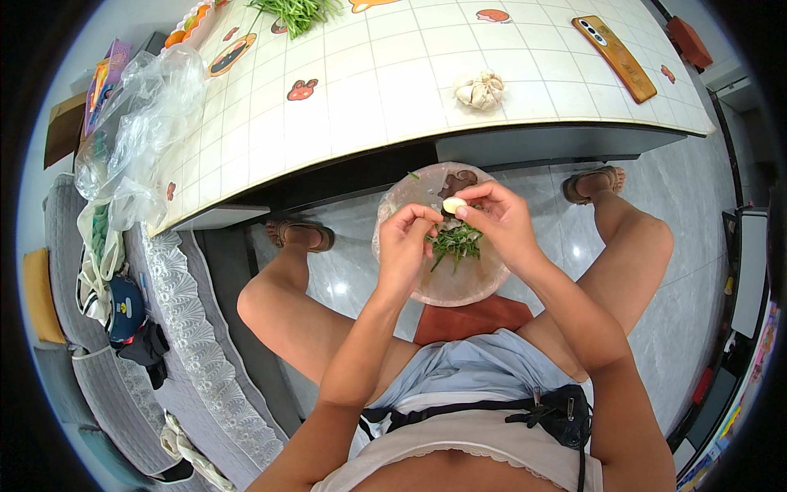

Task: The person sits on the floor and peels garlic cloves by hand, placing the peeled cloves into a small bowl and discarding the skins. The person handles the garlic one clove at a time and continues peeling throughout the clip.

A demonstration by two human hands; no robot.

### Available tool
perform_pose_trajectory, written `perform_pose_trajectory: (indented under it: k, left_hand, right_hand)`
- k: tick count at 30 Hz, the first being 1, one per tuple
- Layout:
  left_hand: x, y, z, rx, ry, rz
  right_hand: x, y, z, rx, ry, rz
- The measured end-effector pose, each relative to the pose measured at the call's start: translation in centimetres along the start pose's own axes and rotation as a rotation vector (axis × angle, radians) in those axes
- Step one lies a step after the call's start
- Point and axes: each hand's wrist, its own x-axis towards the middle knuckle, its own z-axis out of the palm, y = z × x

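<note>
A pale peeled garlic clove (454, 205) is pinched between the thumb and index finger of my right hand (505, 226). My left hand (401, 246) hovers just to the left of it, fingers curled and thumb close to the index finger; whether a scrap of skin is between them I cannot tell. Both hands are over a round bin lined with a translucent plastic bag (393, 209). Inside the bin lie green vegetable trimmings (456, 245) and something dark brown. On the table beyond, a garlic bulb (481, 91) rests near the front edge.
The table (369, 74) has a tile-patterned cover. It carries a bunch of green stalks (298, 15), a phone in a brown case (615, 58) and crumpled clear plastic bags (147, 123). A sofa with a lace-edged cover (190, 344) stands at left. My knees flank the bin.
</note>
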Motion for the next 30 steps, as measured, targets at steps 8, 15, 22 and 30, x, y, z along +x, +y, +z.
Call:
perform_pose_trajectory:
  k: [8, 15, 22, 30]
  left_hand:
    - [-0.2, 0.6, 0.7, 0.080, 0.040, 0.065]
    - [0.2, -0.2, 0.0, 0.425, 0.095, 0.325]
    - [-0.1, 0.6, 0.3, 0.629, 0.134, 0.408]
    - [0.0, 0.1, 0.3, 0.566, 0.188, 0.314]
  right_hand:
    - [-0.2, 0.4, 0.0, -0.020, -0.034, -0.008]
    - [-0.2, 0.8, 0.0, -0.162, -0.051, -0.127]
    - [-0.3, 0.3, -0.1, -0.220, -0.045, -0.099]
    - [-0.3, 0.4, -0.2, -0.068, -0.070, 0.008]
